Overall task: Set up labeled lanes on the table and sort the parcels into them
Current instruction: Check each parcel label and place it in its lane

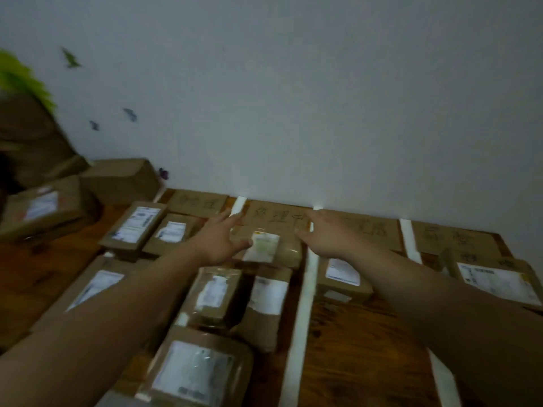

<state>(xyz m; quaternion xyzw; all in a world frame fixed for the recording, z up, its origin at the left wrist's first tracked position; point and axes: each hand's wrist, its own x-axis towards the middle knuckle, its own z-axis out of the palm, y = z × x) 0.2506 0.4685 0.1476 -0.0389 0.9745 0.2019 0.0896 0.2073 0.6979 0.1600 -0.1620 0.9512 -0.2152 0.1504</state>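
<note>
Two bare hands reach toward the frame's centre over a wooden table [352,348] that white tape strips [305,289] divide into lanes.

Left hand [219,236]: released, fingers straight and pointing to the upper right, thumb against the left edge of the centre parcel [269,246].

Right hand [329,233]: released, fingers straight and pointing left, just beside the centre parcel's upper right corner. Blur hides whether it touches.

The centre parcel is a brown packet with a white label. It lies flat in the second lane from the left, and its far edge meets the second sign [276,220], a hand-lettered piece of cardboard.

First sign [198,204], third sign [370,233] and fourth sign [452,239] lie in the same row along the foot of the wall [293,83].

Below the centre parcel sit two parcels side by side, the taped parcel [214,292] and the tall parcel [269,298]. The near parcel [197,368] lies at the bottom edge.

At centre left, two left parcels [132,227] lie side by side before the first sign, and a long parcel [91,289] shows beyond the left forearm.

To the right of the long tape strip, the third-lane parcel [342,277] sits just beside the tape. The right parcel [496,277] lies at the right edge, near the fourth sign.

Stacked boxes [123,180] fill the upper left corner of the table.
</note>
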